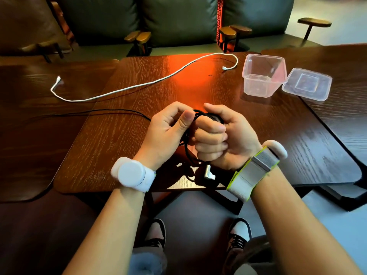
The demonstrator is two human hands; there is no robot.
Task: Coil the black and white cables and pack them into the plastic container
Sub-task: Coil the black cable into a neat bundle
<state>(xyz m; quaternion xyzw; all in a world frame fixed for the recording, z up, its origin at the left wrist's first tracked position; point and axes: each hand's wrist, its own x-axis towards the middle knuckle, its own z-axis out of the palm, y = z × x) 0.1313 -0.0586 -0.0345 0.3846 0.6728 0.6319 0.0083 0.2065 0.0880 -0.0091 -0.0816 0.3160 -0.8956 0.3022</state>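
At twelve o'clock I have bare table (178, 90) to reach across, until the white cable (127, 88) crosses it from ten to one. The container (262, 76) stands at two, its lid (306, 84) just beside it. The black cable (111, 110) trails flat toward nine.

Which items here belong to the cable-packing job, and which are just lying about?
Job: black cable, held by left hand and right hand; white cable; container; lid.
Just there: sofa; left wristband; right wristband; shoes.
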